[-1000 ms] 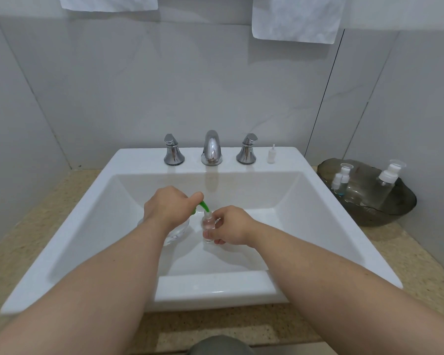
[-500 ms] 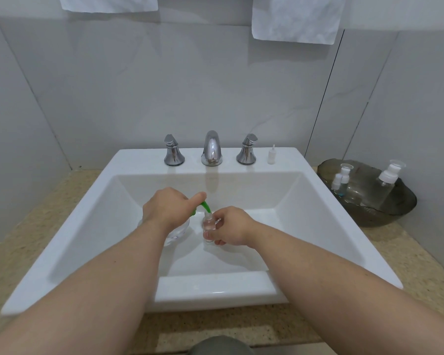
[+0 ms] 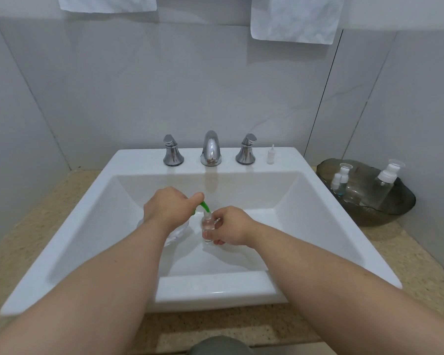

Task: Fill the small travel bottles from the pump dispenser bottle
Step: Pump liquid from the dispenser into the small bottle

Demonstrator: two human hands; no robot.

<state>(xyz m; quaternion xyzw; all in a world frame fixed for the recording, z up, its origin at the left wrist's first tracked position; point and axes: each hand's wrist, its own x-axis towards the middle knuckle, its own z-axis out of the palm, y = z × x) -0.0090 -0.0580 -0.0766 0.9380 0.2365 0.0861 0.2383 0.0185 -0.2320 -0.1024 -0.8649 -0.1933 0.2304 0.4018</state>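
– Head view, nearest first: what could go wrong at the sink (image 3: 215,290)?

– A spill, I'd judge. The left hand (image 3: 168,210) lies over the top of the pump dispenser bottle (image 3: 176,233), fingers curled round its pump head. The green spout (image 3: 205,206) slants down to the mouth of the small travel bottle (image 3: 207,223). That mouth is narrow. A hard press or a drifting spout would send liquid down the outside.

– And the grip on it?

– The right hand (image 3: 232,225) pinches it. The fingers (image 3: 217,242) curl round its right side and lower end, so the bottle stands upright at their tips, over the basin and just right of the dispenser. Whether the spout touches the mouth or sits just above it, I cannot tell. Slick clear plastic in a light pinch could slip or tilt.

– Overfilling?

– Possible. The contents are clear and the hand hides part of the bottle, so the level is hard to read.

– Farther back?

– 1 white cap (image 3: 270,155) stands on the sink's far ledge, right of the faucet (image 3: 210,147), where a careless reach might knock it in. At far right, a bowl (image 3: 400,206) holds at least 2 capped bottles (image 3: 387,180), well apart from both hands.
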